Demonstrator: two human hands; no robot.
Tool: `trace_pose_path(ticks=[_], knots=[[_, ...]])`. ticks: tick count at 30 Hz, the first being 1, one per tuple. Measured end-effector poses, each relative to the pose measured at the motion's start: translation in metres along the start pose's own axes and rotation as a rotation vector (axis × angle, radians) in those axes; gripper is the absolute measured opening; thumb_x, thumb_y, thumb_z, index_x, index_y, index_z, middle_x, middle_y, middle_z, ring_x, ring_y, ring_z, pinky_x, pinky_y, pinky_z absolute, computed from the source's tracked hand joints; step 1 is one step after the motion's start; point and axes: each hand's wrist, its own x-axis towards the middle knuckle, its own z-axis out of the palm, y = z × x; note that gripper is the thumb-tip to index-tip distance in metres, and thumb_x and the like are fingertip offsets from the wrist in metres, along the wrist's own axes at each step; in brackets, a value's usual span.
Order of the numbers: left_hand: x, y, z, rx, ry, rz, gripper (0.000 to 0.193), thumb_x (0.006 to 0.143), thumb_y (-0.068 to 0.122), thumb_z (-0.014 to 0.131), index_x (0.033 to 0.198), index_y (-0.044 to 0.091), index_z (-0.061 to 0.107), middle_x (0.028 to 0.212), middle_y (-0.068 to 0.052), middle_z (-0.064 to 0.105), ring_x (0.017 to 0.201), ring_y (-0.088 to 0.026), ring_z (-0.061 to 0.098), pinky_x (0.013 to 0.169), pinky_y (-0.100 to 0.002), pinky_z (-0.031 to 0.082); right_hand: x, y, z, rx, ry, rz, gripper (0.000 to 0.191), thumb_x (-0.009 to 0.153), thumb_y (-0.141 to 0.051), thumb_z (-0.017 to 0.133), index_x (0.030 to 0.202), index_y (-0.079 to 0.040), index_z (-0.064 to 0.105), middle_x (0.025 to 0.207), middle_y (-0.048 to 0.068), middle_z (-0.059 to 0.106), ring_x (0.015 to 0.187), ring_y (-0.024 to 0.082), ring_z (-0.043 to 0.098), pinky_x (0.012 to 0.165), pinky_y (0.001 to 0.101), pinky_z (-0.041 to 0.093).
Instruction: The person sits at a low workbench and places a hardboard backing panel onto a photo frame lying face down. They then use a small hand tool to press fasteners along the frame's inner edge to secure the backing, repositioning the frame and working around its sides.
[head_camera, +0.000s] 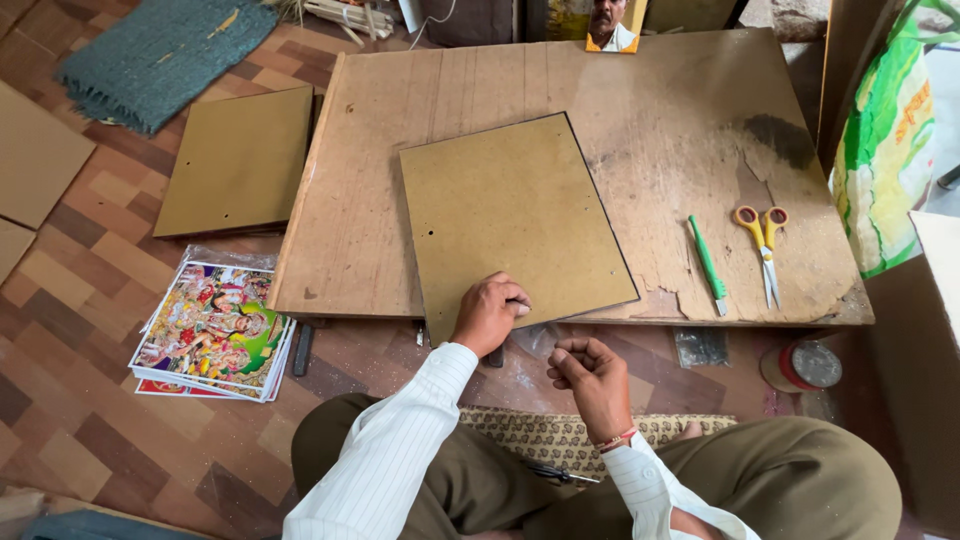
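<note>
A brown hardboard panel (510, 215) lies flat on a low wooden work board (660, 130) in front of me. My left hand (488, 312) rests on the panel's near edge with its fingers curled closed over it. My right hand (592, 378) hovers just below the board's front edge, apart from the panel, with fingertips pinched together. I cannot tell whether anything small sits between them. A red thread circles that wrist. My white striped sleeves and crossed legs fill the bottom of the view.
Scissors with yellow and red handles (765, 245) and a green pen-like tool (708, 265) lie on the board's right side. A stack of colourful prints (215, 330) and more brown panels (240, 160) sit on the floor at left. A round tin (808, 366) and a green-white bag (885, 150) are at right.
</note>
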Motion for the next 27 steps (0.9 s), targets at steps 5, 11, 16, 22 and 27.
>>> trace_pose_path(ticks=[5,11,16,22,27], knots=[[0.0,0.009,-0.002,0.061,-0.004,-0.013,0.006,0.074,0.007,0.078,0.08,0.007,0.077,0.088,-0.006,0.07,0.086,-0.028,0.069,0.078,-0.041,0.054,0.0,-0.001,0.002,-0.011,-0.007,0.017,0.017,0.092,-0.006,0.07,0.105,0.005,0.07,0.087,0.01,0.074,0.073,0.016,0.07,0.064,0.0289,0.057],[0.001,0.016,0.0,0.119,0.013,-0.008,0.004,0.078,0.004,0.074,0.077,0.007,0.076,0.089,-0.007,0.071,0.085,-0.03,0.07,0.077,-0.042,0.055,0.001,-0.001,0.001,-0.031,-0.011,0.014,0.018,0.092,-0.007,0.071,0.105,0.005,0.07,0.088,0.01,0.074,0.073,0.016,0.07,0.064,0.0287,0.057],[-0.001,0.011,0.006,0.119,0.047,-0.011,0.003,0.077,0.004,0.076,0.078,0.007,0.076,0.088,-0.009,0.071,0.086,-0.031,0.069,0.076,-0.043,0.055,0.001,-0.002,0.001,-0.124,-0.034,-0.042,0.017,0.091,-0.006,0.071,0.105,0.003,0.072,0.086,0.009,0.075,0.073,0.016,0.07,0.064,0.0292,0.056],[0.004,-0.017,0.01,-0.158,0.11,0.001,0.013,0.075,0.004,0.078,0.087,0.008,0.077,0.092,-0.009,0.072,0.087,-0.027,0.071,0.08,-0.038,0.056,-0.026,0.003,-0.018,-1.351,-0.451,-0.302,0.013,0.088,-0.012,0.069,0.098,-0.012,0.076,0.093,0.012,0.077,0.083,0.029,0.074,0.076,0.0395,0.059],[0.009,-0.023,0.024,-0.224,0.172,-0.039,0.011,0.069,0.006,0.082,0.08,0.007,0.077,0.091,-0.01,0.069,0.085,-0.026,0.069,0.078,-0.037,0.056,-0.066,0.036,-0.026,-1.698,-0.626,-0.154,0.021,0.082,-0.01,0.068,0.103,-0.012,0.07,0.101,0.014,0.073,0.091,0.032,0.072,0.075,0.0428,0.06]])
